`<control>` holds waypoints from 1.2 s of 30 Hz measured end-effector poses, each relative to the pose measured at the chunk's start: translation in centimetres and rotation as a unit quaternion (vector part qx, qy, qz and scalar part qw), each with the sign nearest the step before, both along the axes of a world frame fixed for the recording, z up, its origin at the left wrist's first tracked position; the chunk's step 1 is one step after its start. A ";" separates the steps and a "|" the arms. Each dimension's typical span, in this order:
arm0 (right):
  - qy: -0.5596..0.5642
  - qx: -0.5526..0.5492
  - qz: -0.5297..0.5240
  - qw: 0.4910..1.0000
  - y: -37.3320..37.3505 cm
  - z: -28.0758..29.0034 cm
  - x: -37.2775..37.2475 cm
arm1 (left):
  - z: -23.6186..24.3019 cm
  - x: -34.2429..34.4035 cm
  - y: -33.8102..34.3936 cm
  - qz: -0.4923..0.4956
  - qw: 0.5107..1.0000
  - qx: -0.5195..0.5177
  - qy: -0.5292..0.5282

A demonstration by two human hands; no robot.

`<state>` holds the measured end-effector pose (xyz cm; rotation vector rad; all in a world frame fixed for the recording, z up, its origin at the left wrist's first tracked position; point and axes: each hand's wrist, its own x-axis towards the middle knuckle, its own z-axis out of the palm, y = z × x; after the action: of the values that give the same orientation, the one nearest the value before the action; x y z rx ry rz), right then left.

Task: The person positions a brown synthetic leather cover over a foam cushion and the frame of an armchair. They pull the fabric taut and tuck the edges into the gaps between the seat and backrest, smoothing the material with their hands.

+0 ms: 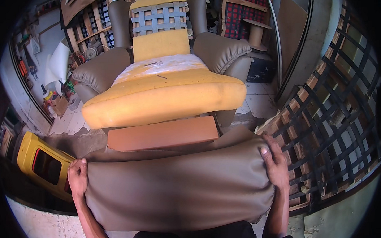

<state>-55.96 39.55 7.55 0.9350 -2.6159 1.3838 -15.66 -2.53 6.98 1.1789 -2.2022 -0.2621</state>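
A large piece of brown leather-like upholstery (176, 186) is stretched between my hands across the lower middle of the view. My left hand (78, 177) is closed on its left edge, and my right hand (274, 162) grips the right edge with the thumb on top. Just beyond it lies an orange-brown padded block (161, 130). Farther back stands an armchair with brown padded arms (217, 49), a thick yellow foam seat (164, 99) with a white layer on top, and a back showing grey webbing (157, 17) and yellow foam.
A yellow plastic item (30, 154) lies at left. A wooden frame with black webbing (341, 101) fills the right side. A wooden spool (257, 35), a red-checked frame (243, 12), white rolled material (60, 60) and assorted tools stand at the back.
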 end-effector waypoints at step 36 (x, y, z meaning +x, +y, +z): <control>-0.189 0.038 -0.092 0.977 5.3 5.5 1.5 | -0.3 13.3 3.4 0.029 0.800 0.355 0.482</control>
<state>-54.44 44.87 13.09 0.4502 -2.9518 1.5524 -2.37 0.90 6.72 1.0752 -1.1386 -1.4103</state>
